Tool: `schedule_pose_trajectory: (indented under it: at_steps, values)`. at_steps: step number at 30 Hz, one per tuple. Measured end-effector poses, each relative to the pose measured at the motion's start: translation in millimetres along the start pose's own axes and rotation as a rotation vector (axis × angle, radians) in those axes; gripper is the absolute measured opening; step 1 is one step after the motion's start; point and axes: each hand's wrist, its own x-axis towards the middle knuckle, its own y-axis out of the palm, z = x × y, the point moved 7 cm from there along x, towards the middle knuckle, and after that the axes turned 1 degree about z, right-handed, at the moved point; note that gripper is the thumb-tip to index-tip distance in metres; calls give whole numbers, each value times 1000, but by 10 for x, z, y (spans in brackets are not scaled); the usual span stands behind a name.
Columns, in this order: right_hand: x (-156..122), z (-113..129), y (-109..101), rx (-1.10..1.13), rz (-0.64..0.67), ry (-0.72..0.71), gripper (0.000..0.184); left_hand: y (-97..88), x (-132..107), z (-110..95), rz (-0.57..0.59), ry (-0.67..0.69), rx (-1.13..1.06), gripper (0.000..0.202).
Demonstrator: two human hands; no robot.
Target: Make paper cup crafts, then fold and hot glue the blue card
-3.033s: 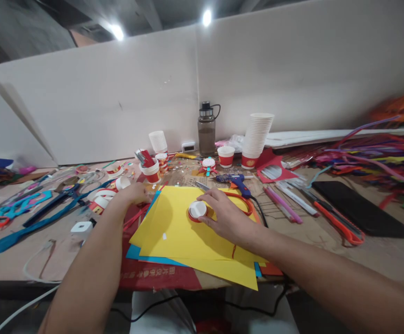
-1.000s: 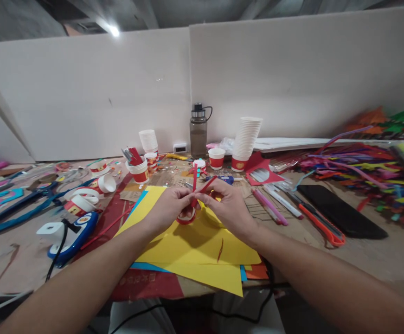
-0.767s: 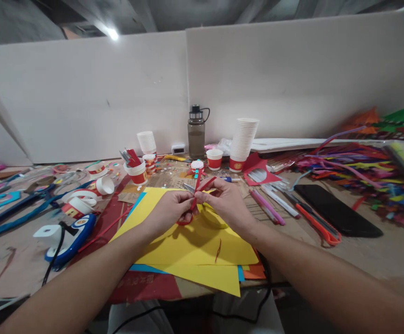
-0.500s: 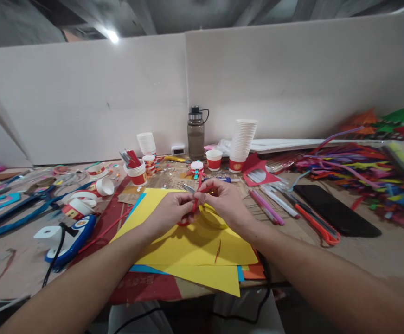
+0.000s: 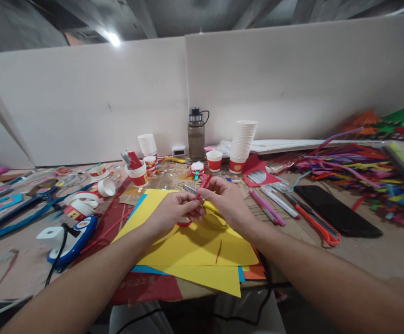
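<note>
Red strip [image 5: 207, 180]: while it is pinched by the left hand [image 5: 184, 208] and right hand [image 5: 227, 198] at frame centre, its shaping seems unfinished.
Cup base [image 5: 184, 223]: partly hidden below; no strip is seen attached yet.
Decorated piece [image 5: 197, 168]: apparently completed, above the hands.

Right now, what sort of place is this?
Looks like a craft workbench, though I can't tell whether it's a workshop or a classroom: layered yellow paper, a tall stack of paper cups, and a multicoloured pile of strips.
</note>
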Motion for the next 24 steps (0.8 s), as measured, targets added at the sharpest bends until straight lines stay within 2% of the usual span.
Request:
schedule_pose_trajectory:
  at_steps: [7, 14, 18, 21, 24]
  values:
    - [6, 43, -65, 20, -89, -6, 23, 32, -19, 3, 24, -18, 14, 26]
    - [13, 33, -84, 66, -106, -25, 22, 88, -31, -13, 72, -16, -25, 21]
    - [13, 14, -59, 93, -60, -37, 24, 103, -44, -35, 89, 6, 13, 23]
    - [10, 0, -44, 94, -44, -37, 26, 91, -41, -72, 68, 52, 29, 28]
    - [-5, -6, -25, 71, -46, -15, 29, 61, -31, -73, 16, 43, 55, 31]
